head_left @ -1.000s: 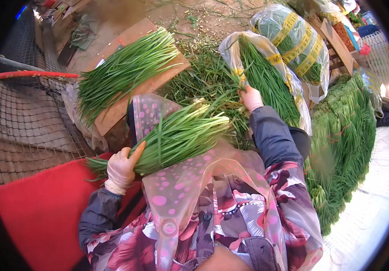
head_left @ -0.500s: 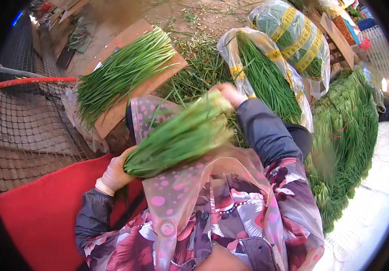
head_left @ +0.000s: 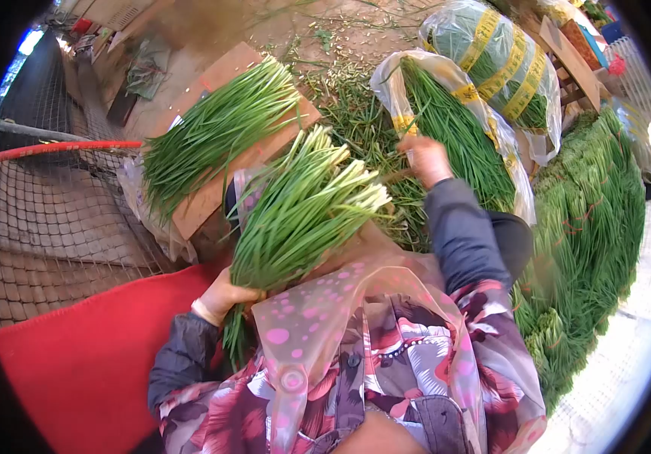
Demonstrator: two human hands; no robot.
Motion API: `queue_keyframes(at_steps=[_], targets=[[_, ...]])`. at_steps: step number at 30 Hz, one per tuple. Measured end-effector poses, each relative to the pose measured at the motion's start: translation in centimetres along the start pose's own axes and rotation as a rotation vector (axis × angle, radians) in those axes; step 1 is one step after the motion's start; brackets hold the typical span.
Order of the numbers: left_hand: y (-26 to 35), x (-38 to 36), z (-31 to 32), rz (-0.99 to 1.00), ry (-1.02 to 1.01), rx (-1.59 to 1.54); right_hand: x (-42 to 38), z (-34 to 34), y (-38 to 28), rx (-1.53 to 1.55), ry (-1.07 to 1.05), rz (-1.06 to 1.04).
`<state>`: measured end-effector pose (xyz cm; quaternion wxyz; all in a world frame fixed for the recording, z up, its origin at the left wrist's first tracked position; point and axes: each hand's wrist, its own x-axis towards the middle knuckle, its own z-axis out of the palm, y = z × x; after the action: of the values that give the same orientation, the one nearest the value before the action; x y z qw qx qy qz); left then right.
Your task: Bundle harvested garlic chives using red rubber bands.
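A thick bunch of garlic chives [head_left: 306, 216] lies over my lap, its pale cut ends fanned toward the upper right. My left hand [head_left: 227, 293] is closed around its leafy end, and some leaf tips hang below the fist. Off to the right, my right hand [head_left: 427, 161] is apart from the bunch, with curled fingers beside an open plastic bag [head_left: 387, 83] of chives. A thin brownish strand seems to trail from it, too blurred to name. Another pile of chives [head_left: 220, 129] rests on a wooden board [head_left: 193, 216] at the upper left.
Trimmed leaf scraps [head_left: 348, 113] cover the ground ahead. A wrapped bag with yellow tape [head_left: 518, 64] stands at the upper right, above a large stack of tied chives [head_left: 590, 227]. At the left are wire mesh [head_left: 53, 219] and a red cloth [head_left: 99, 348].
My right hand has left the cut ends of the bunch and moved right, toward the open bag. The held bunch has fanned out, with its cut ends tipped lower.
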<state>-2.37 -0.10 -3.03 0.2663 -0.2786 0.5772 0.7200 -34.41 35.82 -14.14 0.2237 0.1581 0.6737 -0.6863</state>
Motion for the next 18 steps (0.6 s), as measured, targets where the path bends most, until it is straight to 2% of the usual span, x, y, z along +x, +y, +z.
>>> queue_keyframes(at_steps=[1, 3, 5, 7, 9, 11, 12, 13, 15, 17, 18], targets=[[-0.4, -0.4, -0.2, 0.000, 0.014, 0.018, 2.1, -2.2, 0.2, -0.118, -0.104, -0.028], [0.1, -0.1, 0.5, -0.028, 0.023, -0.041, -2.3, 0.9, -4.1, -0.548, -0.303, -0.014], [0.0, 0.6, 0.5, -0.057, -0.011, -0.116, -6.2, 5.2, -5.6, -0.799, -0.522, -0.204], [1.0, 0.6, 2.6, -0.009, 0.017, -0.129, -9.0, 8.6, -5.2, -1.226, -0.569, -0.491], [1.9, 0.6, 4.2, 0.076, 0.100, -0.143, -10.1, 11.7, -3.1, -1.255, -0.693, -0.537], [2.3, 0.4, 4.0, 0.082, 0.083, -0.106, -10.2, 13.9, -0.8, -0.926, -0.800, -0.201], [2.4, 0.4, 3.9, 0.090, 0.059, -0.067, -10.3, 14.4, 0.9, -0.715, -0.766, -0.132], [2.1, 0.4, 3.5, 0.089, 0.059, -0.067, -9.5, 13.9, 1.6, -0.715, -0.766, -0.131], [1.0, 0.6, 1.8, 0.035, 0.045, -0.058, -7.3, 11.9, 1.0, -0.352, -0.652, -0.716], [-0.8, 1.3, 0.1, 0.055, 0.015, -0.107, -4.9, 9.8, -1.3, 0.698, -0.224, 0.057], [-1.3, 1.5, -0.4, 0.070, -0.013, -0.147, -2.9, 6.8, -2.3, 0.919, -0.523, 0.022]])
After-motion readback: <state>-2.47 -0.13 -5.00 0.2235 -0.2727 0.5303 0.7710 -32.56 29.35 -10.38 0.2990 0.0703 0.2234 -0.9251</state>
